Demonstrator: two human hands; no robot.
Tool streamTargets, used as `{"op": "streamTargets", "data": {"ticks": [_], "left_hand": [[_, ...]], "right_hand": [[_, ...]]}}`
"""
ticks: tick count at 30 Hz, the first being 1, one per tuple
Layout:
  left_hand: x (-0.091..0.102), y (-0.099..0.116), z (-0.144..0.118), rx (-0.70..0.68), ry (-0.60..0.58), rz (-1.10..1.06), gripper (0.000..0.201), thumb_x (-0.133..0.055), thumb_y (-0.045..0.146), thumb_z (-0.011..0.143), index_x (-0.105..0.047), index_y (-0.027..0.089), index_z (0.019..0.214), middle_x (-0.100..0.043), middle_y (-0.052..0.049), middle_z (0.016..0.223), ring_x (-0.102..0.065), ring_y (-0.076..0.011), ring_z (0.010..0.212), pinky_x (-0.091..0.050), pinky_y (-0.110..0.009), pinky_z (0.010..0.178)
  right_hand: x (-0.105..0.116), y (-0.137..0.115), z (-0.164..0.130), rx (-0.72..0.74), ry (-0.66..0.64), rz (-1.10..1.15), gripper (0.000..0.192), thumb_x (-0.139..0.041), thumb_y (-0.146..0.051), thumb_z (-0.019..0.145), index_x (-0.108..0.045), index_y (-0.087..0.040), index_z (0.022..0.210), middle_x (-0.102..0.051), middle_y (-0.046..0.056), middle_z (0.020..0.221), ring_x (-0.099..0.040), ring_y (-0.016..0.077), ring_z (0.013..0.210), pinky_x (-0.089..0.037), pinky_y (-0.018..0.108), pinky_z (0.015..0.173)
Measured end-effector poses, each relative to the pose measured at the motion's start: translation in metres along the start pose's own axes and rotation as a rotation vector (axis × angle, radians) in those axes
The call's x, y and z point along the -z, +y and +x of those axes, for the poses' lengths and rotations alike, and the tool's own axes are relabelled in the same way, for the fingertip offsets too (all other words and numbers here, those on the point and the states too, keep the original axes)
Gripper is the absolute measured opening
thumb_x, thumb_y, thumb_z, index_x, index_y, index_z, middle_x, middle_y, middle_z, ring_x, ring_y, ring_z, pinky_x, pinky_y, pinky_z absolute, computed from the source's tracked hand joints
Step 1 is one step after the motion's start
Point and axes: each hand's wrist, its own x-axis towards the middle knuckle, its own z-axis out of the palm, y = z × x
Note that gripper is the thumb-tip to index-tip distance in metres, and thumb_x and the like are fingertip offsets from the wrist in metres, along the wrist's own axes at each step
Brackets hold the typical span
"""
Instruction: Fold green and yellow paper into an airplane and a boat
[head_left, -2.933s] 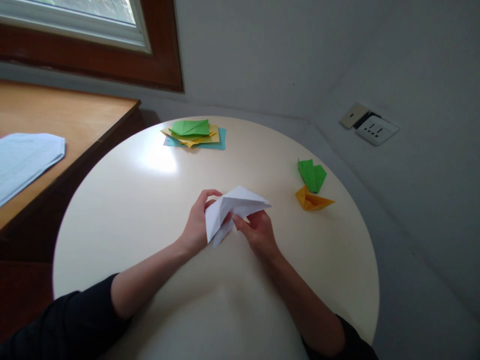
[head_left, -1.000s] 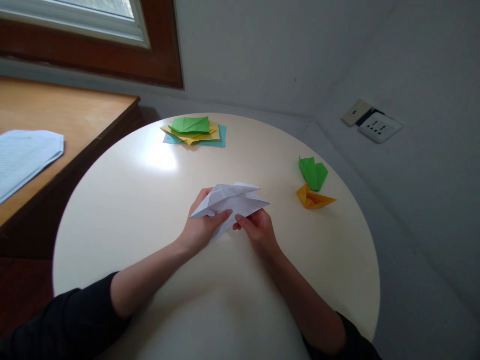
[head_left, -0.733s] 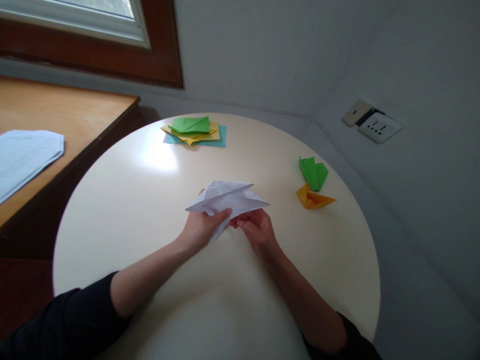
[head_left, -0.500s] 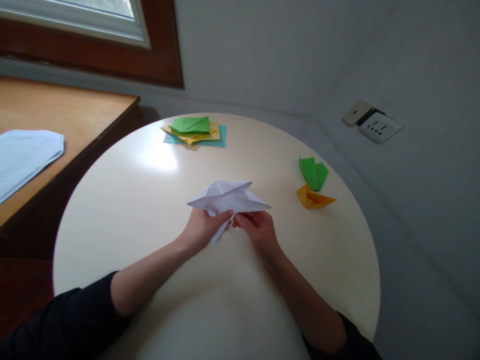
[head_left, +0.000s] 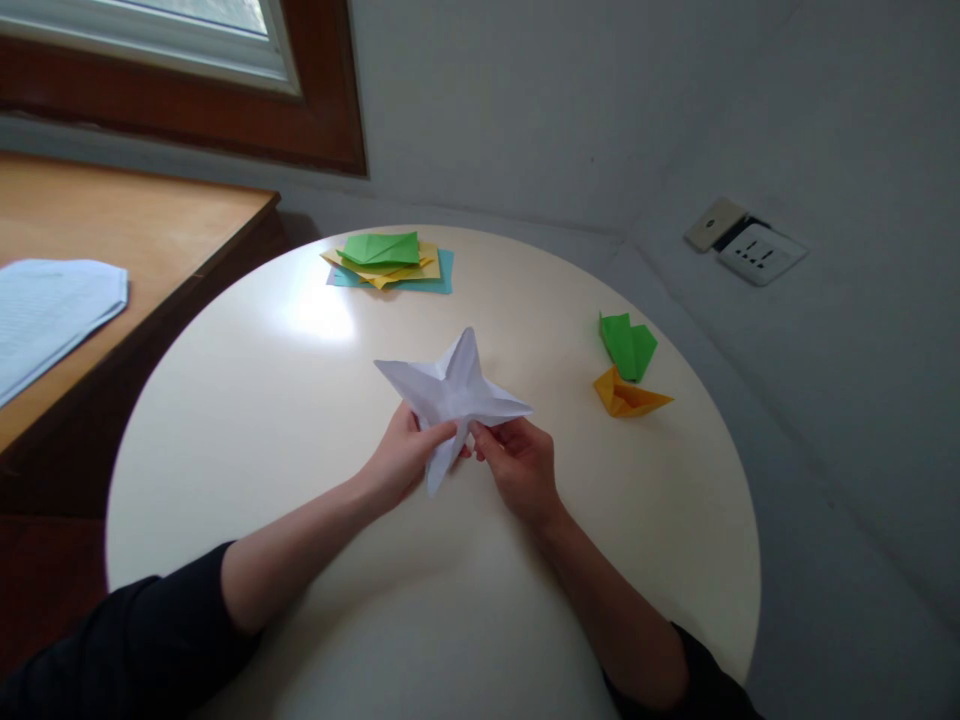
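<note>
A white paper star (head_left: pixel 454 392) with pointed, creased arms is held above the middle of the round table. My left hand (head_left: pixel 396 455) grips it from the lower left, thumb on top near the centre and fingers partly hidden beneath. On the lower right, my right hand (head_left: pixel 519 462) pinches the star's edge between thumb and fingers. One arm of the star points down between the two hands, another points up and away from me.
On the round white table (head_left: pixel 225 420), a stack of coloured paper (head_left: pixel 397 268) lies at the far edge. A green folded paper (head_left: pixel 628 346) and an orange paper boat (head_left: pixel 628 397) sit at the right. A wooden desk (head_left: pixel 172 215) with white papers (head_left: pixel 56 310) stands left.
The white paper has spread from a flattened, folded-over form into a star, with one point now standing up at the far side. Both hands have stayed nearly in place.
</note>
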Motion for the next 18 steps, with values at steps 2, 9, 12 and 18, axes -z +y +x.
{"op": "streamTargets", "data": {"ticks": [2, 9, 12, 18], "left_hand": [[0.0001, 0.0012, -0.0002, 0.011, 0.002, -0.053, 0.035, -0.076, 0.027, 0.059, -0.056, 0.012, 0.084, -0.065, -0.002, 0.066, -0.061, -0.0151, 0.056, -0.051, -0.026, 0.053], [0.0030, -0.0004, 0.0003, 0.009, -0.062, -0.071, 0.047, -0.076, 0.024, 0.062, -0.047, 0.015, 0.098, -0.064, -0.003, 0.085, -0.064, -0.0163, 0.069, -0.055, -0.030, 0.059], [0.0032, -0.0010, 0.0001, 0.035, -0.050, -0.046, 0.052, -0.077, 0.017, 0.060, -0.044, 0.017, 0.100, -0.063, -0.001, 0.084, -0.064, -0.0153, 0.070, -0.056, -0.032, 0.063], [0.0039, -0.0024, 0.0011, 0.076, 0.002, -0.040, 0.056, -0.074, 0.012, 0.057, -0.042, 0.018, 0.103, -0.066, 0.001, 0.072, -0.065, -0.0139, 0.060, -0.056, -0.031, 0.065]], "right_hand": [[0.0010, 0.0006, 0.0000, -0.003, 0.015, -0.029, 0.019, -0.062, -0.032, 0.073, -0.056, -0.018, 0.061, -0.058, -0.002, 0.052, -0.053, 0.0111, 0.048, -0.044, 0.023, 0.049], [0.0028, 0.0036, 0.0018, -0.025, 0.054, -0.095, 0.019, -0.059, -0.035, 0.074, -0.058, -0.017, 0.067, -0.059, -0.002, 0.056, -0.054, 0.0118, 0.051, -0.044, 0.024, 0.051], [0.0023, 0.0037, 0.0017, -0.027, 0.062, -0.128, 0.019, -0.058, -0.034, 0.074, -0.058, -0.018, 0.066, -0.060, -0.001, 0.056, -0.055, 0.0123, 0.051, -0.045, 0.024, 0.052], [0.0018, -0.0012, 0.0007, 0.061, 0.078, -0.251, 0.017, -0.060, -0.030, 0.072, -0.054, -0.018, 0.061, -0.056, -0.003, 0.050, -0.050, 0.0097, 0.046, -0.041, 0.021, 0.047]]}}
